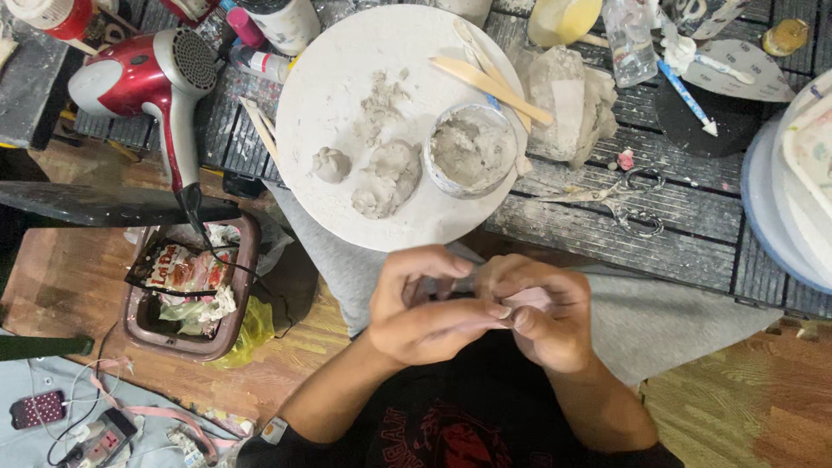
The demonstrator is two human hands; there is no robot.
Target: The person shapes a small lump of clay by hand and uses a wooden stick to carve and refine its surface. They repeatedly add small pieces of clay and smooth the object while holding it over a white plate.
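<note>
Both hands meet just below the round white clay-dusted board (347, 104), over the lap. The left hand (416, 308) and right hand (542, 316) pinch a small pale pinkish-grey clay piece (529, 300) between thumbs and fingertips; each grip is narrow and closed on it. Fingers hide most of the piece, so its shape and long axis cannot be made out. On the board lie grey clay lumps (386, 178) and a round tub of grey clay (472, 152). Metal scissors (620, 199) rest on the slatted tabletop (685, 243), right of the board.
</note>
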